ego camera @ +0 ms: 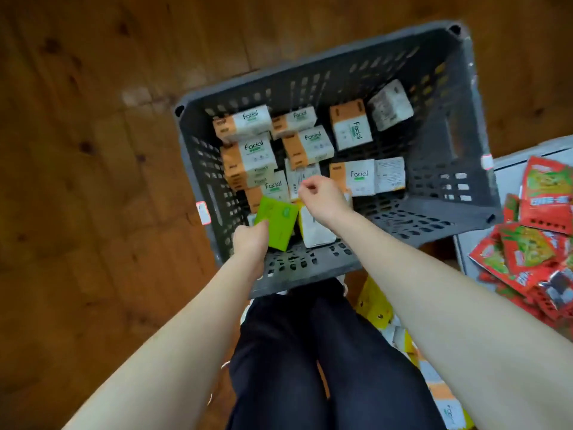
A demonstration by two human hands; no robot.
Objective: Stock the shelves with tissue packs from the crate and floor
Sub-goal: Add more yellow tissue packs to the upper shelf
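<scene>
A grey slatted plastic crate (434,209) sits on the wooden floor in front of my legs. Inside lie several orange-and-white "Facial" tissue packs (353,178), some flat, some on their sides. My left hand (251,243) grips a green tissue pack (277,221) at the crate's near left side. My right hand (322,197) hovers over the packs in the middle with its fingers loosely curled and nothing held. A white pack (314,231) lies just below my right wrist.
More yellow and orange tissue packs (376,308) lie on the floor by my right leg. A pile of red snack packets (539,243) covers a grey surface on the right. Bare wooden floor (93,150) spreads to the left and beyond the crate.
</scene>
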